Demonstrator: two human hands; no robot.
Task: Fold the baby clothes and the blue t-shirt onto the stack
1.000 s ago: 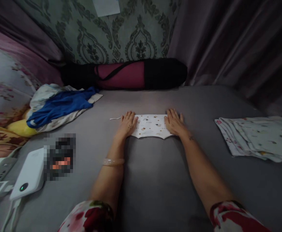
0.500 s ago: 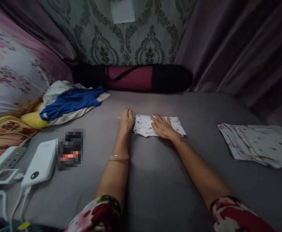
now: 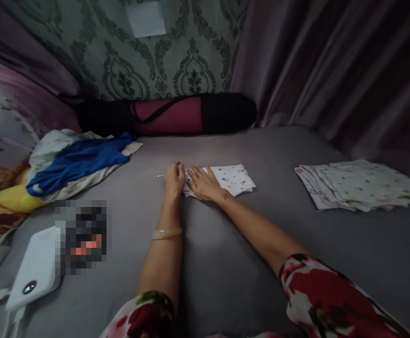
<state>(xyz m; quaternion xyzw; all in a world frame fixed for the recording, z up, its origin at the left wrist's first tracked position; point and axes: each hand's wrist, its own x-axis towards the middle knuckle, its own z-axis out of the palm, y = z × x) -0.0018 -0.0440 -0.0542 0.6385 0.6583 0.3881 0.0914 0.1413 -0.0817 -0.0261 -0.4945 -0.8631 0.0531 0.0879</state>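
A white garment [image 3: 233, 180] with a small scattered print lies folded into a flat rectangle on the grey sheet, in the middle of the head view. At its left edge my left hand [image 3: 174, 180] is closed, thumb side up, with its fingertips hidden; it seems to grip that edge. A thin white tie [image 3: 160, 176] pokes out to the left of this hand. My right hand [image 3: 204, 183] rests flat on the garment's left half, palm down with the fingers spread, close beside my left hand.
On the right lies a stack of folded printed clothes [image 3: 363, 185]. A blue garment [image 3: 85, 159] sits in a loose heap at the left. Nearer are a white power bank [image 3: 36, 267] with cables and a blurred-out object [image 3: 87, 237]. A black and maroon long bag [image 3: 170, 115] lies along the wall.
My right hand has slid left across the garment, from its right half to beside my left hand. My left hand stays at the left edge. The view has turned rightward.
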